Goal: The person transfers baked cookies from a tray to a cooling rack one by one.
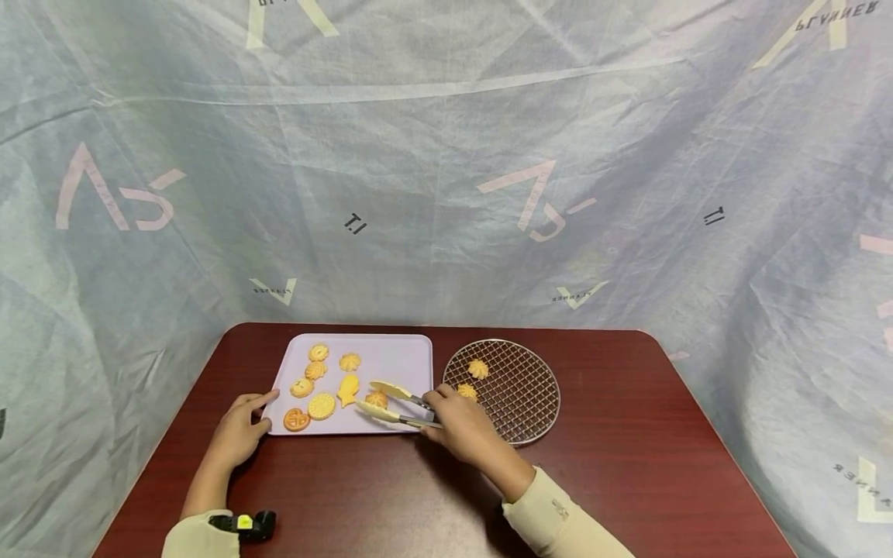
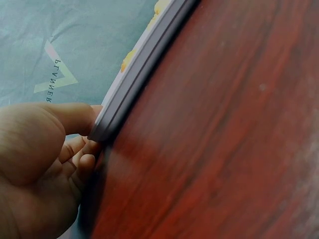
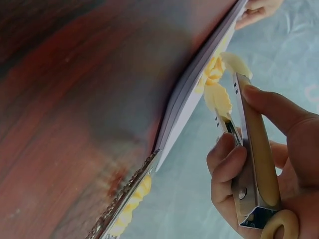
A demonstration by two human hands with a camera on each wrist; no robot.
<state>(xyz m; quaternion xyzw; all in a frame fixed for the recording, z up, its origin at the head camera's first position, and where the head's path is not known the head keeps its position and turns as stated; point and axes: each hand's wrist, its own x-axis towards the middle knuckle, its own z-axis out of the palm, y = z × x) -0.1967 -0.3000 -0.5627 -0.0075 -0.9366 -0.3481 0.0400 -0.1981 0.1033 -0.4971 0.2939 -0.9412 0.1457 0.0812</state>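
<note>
A pale lilac tray [image 1: 401, 353] holds several yellow cookies of different shapes. My left hand [image 1: 237, 434] grips the tray's left front corner, its thumb on the rim [image 2: 115, 107] in the left wrist view. In my right hand [image 1: 463, 426] are metal tongs [image 3: 256, 149] with cream tips. The tips stand apart on either side of a shell-shaped cookie [image 1: 377, 399] at the tray's right front part; whether they touch it I cannot tell. To the right, a round wire rack [image 1: 519, 387] bears two ridged cookies, one [image 1: 477, 369] near the back and one [image 1: 467, 392] beside my hand.
The dark red table [image 1: 628, 465] carries the tray and the rack side by side, close together. Grey printed cloth [image 1: 432, 194] hangs behind the table and at both sides. A black band with a small device [image 1: 254, 525] is on my left wrist.
</note>
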